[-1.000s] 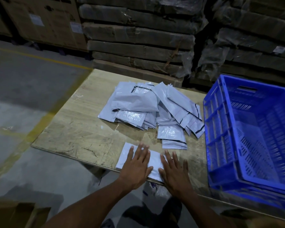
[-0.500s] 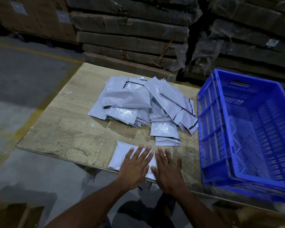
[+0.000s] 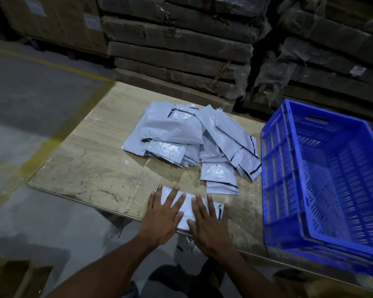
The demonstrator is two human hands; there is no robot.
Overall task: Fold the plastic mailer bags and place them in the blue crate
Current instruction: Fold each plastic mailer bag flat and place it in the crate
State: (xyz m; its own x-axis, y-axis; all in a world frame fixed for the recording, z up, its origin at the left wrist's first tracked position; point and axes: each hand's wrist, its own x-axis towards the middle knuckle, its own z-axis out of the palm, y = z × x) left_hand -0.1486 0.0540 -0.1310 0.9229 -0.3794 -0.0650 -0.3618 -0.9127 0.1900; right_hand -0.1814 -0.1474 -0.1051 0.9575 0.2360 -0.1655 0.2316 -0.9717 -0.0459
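Head view: you are pressing the mailer bag [image 3: 186, 208] flat, left hand [image 3: 163, 216] and right hand [image 3: 209, 224] fingers spread; be keeping edges aligned while creasing on the worktop [image 3: 91, 168].

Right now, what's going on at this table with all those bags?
A person is pressing a grey mailer bag flat at the near edge of the wooden table, with the left hand and the right hand both laid open on it. A loose pile of mailer bags lies further back. The blue crate stands to the right, and no bag can be seen inside it.
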